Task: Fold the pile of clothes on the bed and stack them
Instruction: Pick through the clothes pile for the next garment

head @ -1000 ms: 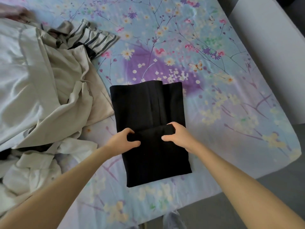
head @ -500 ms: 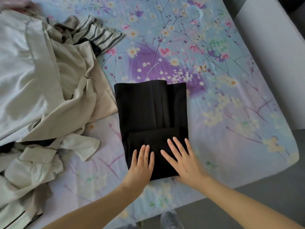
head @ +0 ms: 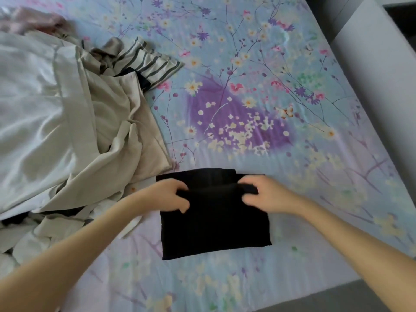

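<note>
The folded black garment (head: 216,224) lies flat on the bed (head: 304,158), close to its near edge. It sits between my two hands and stretches from them back toward me.

To the left, a loose pile of pale clothes (head: 67,131) is heaped on the floral sheet, and its nearest beige edge comes just beside the black garment's far left corner. A striped garment (head: 148,64) pokes out from the far side of that pile, and a bit of pink fabric (head: 29,21) shows in the far left corner. A grey padded surface (head: 382,64) runs along the bed's right side.

My left hand (head: 171,195) is curled round the left end of the garment's far fold, fingers tucked in over the black cloth. My right hand (head: 263,194) grips the right end of the same fold, fingers bent over it, though it is somewhat blurred.
</note>
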Demonstrator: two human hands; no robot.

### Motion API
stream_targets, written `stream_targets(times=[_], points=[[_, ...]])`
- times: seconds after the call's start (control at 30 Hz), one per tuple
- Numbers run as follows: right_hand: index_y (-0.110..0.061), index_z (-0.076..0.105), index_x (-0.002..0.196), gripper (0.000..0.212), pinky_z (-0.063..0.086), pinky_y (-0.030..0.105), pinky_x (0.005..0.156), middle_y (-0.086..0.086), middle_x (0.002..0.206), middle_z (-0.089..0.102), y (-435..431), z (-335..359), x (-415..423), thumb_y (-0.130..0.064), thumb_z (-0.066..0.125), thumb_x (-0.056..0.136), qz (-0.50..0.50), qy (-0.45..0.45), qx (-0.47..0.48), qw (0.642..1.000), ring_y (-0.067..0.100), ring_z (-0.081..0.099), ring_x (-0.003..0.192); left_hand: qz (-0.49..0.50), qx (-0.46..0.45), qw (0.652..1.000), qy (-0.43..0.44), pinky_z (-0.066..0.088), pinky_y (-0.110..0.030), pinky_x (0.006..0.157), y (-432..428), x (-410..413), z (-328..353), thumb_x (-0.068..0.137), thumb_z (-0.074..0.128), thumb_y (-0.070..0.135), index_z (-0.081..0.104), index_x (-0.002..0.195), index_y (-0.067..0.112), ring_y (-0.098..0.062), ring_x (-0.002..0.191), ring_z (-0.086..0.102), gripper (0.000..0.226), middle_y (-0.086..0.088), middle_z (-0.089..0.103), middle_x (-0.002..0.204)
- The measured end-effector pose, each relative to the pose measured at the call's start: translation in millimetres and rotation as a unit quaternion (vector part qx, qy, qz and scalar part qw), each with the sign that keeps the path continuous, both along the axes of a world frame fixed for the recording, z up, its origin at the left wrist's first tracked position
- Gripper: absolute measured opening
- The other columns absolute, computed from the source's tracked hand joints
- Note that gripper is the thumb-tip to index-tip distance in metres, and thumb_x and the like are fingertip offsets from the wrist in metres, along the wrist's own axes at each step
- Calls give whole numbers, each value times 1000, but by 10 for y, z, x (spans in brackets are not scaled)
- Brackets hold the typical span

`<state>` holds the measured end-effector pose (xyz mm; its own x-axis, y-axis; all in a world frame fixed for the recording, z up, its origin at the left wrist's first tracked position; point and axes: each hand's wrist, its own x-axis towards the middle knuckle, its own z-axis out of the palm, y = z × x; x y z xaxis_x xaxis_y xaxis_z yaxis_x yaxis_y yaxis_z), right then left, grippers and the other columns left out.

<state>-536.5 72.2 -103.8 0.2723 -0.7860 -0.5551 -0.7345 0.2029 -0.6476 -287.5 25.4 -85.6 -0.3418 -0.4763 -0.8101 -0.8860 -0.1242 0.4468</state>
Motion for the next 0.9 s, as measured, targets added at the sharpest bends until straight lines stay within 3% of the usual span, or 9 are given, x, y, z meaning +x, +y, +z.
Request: stream_targets(times=[0.13,0.23,0.27,0.37,0.43,0.53,0.6,0.7,0.9], points=[[-8,50,71,17,32,30,58,1,57,42,-465,-590,-12,-7,54,87,-134,58,15,989,15,41,54,212,-81,974,-26,42,-23,68,-235,178,-612,81,65,23,59,113,15,-13,83,58,34,1,60,93],[-15,56,93,9,45,33,72,-1,82,58,-409,-776,55,-23,55,91,-187,122,-8,975,19,56,77,283,-199,935,-79,41,-29,68,-36,203,-714,80,69,39,50,114,8,-18,83,55,50,0,56,95],[-15,57,107,23,47,34,77,0,94,62,-313,-753,65,-32,56,91,-199,171,-45,964,21,59,89,300,-224,921,-109,41,-31,71,59,227,-711,77,70,46,48,111,6,-23,87,55,56,-2,55,98],[-13,49,129,60,46,39,90,4,119,57,14,-697,-6,-56,55,87,-279,243,-79,926,27,54,112,391,-121,903,-131,45,-35,66,261,338,-767,64,73,63,55,94,1,-25,79,58,71,-10,61,89],[-19,46,128,64,45,41,97,-3,120,56,186,-645,-3,-62,59,81,-395,100,37,912,22,55,115,478,-3,878,-20,52,-37,68,297,338,-790,61,76,60,60,84,5,-20,72,63,62,-5,66,79],[-37,54,107,35,46,31,94,-18,108,62,326,-618,206,-44,74,78,-413,-111,149,892,8,60,103,517,79,847,95,52,-33,85,319,120,-731,73,77,38,59,106,18,-18,90,66,43,1,69,99],[-39,56,101,35,47,23,89,-21,103,64,322,-623,332,-30,79,76,-348,-134,151,915,8,62,103,536,74,831,129,52,-37,90,300,-48,-665,76,77,29,58,103,24,-20,93,66,33,0,69,104],[-33,54,104,40,47,13,75,-18,100,63,131,-511,251,-14,77,78,-369,-160,138,905,10,62,99,544,61,823,148,52,-44,92,120,-230,-503,78,75,29,59,106,24,-23,95,67,33,-3,69,106],[-17,60,114,40,50,27,87,-2,108,67,-709,-144,-600,-14,77,78,-404,-124,55,904,15,64,100,491,37,841,226,52,-40,91,-795,-994,-221,83,70,33,57,118,19,-22,99,65,40,-1,68,108]])
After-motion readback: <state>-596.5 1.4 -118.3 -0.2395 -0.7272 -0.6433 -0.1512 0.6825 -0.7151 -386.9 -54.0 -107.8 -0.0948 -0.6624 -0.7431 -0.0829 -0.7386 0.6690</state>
